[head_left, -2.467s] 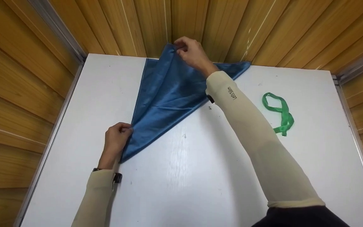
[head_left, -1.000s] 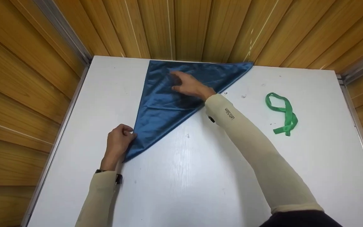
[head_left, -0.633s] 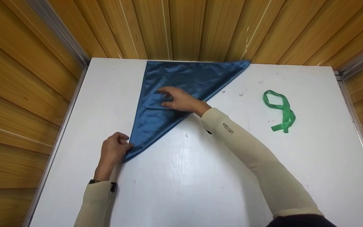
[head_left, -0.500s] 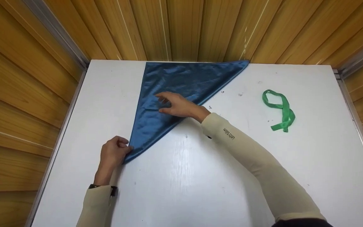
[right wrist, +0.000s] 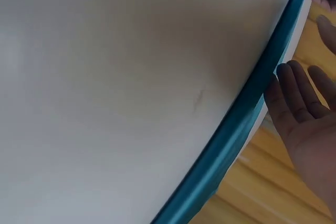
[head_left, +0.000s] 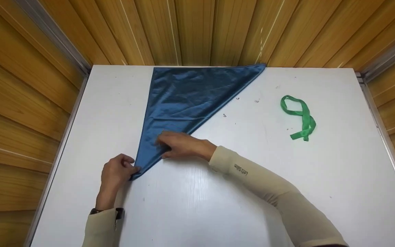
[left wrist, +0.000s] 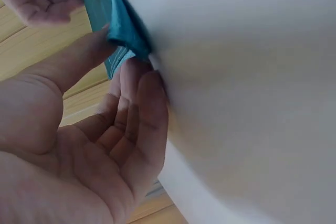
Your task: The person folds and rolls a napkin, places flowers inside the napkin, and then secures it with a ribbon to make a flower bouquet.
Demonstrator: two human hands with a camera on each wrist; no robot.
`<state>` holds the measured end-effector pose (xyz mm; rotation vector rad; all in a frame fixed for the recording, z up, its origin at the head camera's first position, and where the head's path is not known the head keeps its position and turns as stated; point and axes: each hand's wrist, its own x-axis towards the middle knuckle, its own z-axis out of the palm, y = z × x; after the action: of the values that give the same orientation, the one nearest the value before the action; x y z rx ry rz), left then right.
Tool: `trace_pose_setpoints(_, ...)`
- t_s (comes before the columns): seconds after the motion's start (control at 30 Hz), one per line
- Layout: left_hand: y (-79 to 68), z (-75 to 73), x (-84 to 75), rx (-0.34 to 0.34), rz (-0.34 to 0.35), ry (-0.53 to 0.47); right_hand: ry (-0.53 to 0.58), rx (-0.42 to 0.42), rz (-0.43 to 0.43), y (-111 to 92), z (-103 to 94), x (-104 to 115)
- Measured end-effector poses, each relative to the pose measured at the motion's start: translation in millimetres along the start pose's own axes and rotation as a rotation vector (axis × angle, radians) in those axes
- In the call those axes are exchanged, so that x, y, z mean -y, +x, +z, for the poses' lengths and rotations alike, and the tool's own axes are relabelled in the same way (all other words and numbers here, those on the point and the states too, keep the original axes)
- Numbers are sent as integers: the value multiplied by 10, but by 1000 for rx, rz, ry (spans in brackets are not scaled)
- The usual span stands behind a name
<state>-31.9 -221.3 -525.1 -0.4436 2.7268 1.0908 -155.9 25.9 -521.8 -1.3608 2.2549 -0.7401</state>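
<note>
A shiny blue cloth (head_left: 190, 89), folded into a triangle, lies on the white table with one side along its back edge. My left hand (head_left: 115, 171) pinches the near corner; in the left wrist view the thumb is on top of the cloth (left wrist: 105, 11) and the fingers are below. Over the narrow near part, close to the folded slanting edge, is my right hand (head_left: 180, 144). The right wrist view shows the right hand's fingers (right wrist: 294, 95) fairly straight, with fingertips right at the cloth (right wrist: 231, 124) and nothing gripped.
A looped green ribbon (head_left: 305, 120) lies on the right part of the white table (head_left: 201, 212). Wood-look panels (head_left: 197, 31) stand behind the table and at both sides, with metal rails at the corners.
My right hand let go of the lifted cloth corner, and the cloth now lies flat. That hand then moved toward me along the cloth. My left hand slid down to the near corner.
</note>
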Motion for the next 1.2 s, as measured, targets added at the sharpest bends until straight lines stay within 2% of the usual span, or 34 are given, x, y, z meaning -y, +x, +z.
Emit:
trace_pose_setpoints(0.2, -25, -13, 34, -8, -12, -13, -150, 42, -25, 44, 197, 240)
trace_pose_setpoints(0.37, -30, -3, 83, -28, 20, -31, -305, 46, -8, 123, 360, 434)
trace_pose_setpoints(0.6, -69, 18, 154, -50, 19, -55, -342, -13, -4, 252, 578, 614)
trace_pose_setpoints(0.77, -82, 8, 163, -41, 23, -55, -385, -54, -18, 307, 629, 633)
trace_pose_setpoints(0.9, -89, -10, 191, 2, 56, -115, -339, -65, -25, 298, 610, 598)
trace_pose_setpoints(1.03, -103, -49, 240, 79, 145, -180, -207, -65, -3, 283, 580, 531)
trace_pose_setpoints(1.2, -85, -77, 265, 136, 252, -176, -54, -68, 26, 296, 559, 445)
